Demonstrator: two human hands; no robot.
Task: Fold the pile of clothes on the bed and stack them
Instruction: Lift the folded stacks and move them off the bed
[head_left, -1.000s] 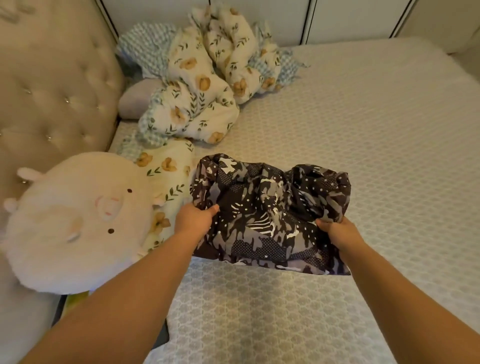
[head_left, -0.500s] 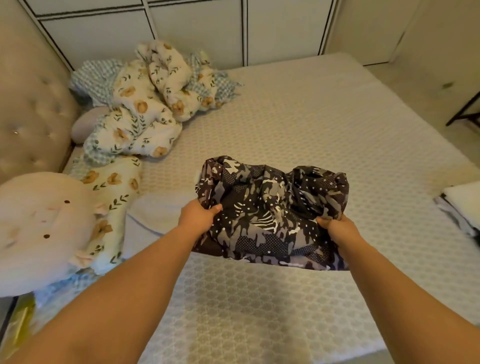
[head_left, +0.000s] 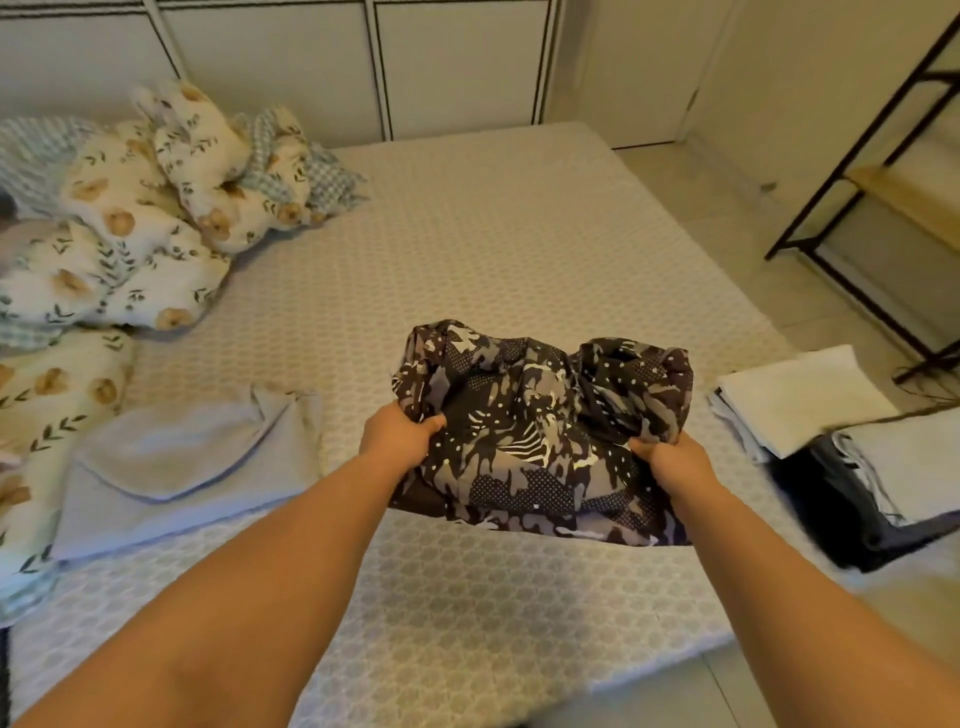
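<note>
A dark patterned garment (head_left: 540, 431), brown with grey and white shapes, hangs bunched above the bed (head_left: 498, 260). My left hand (head_left: 397, 436) grips its left edge and my right hand (head_left: 670, 460) grips its right edge. A grey folded garment (head_left: 187, 467) lies flat on the bed to the left. At the bed's right edge sit stacked folded clothes: a white piece (head_left: 795, 400) and a white one on a dark one (head_left: 893, 488).
A crumpled floral quilt (head_left: 156, 218) fills the far left of the bed, with a floral pillow (head_left: 47, 405) nearer. A black metal rack (head_left: 883, 182) stands on the floor to the right. White panelled doors run behind the bed.
My view has swung right. The plush toy has left the frame, and the folded stack and rack have come in. Both hands keep their grip on the patterned garment.
</note>
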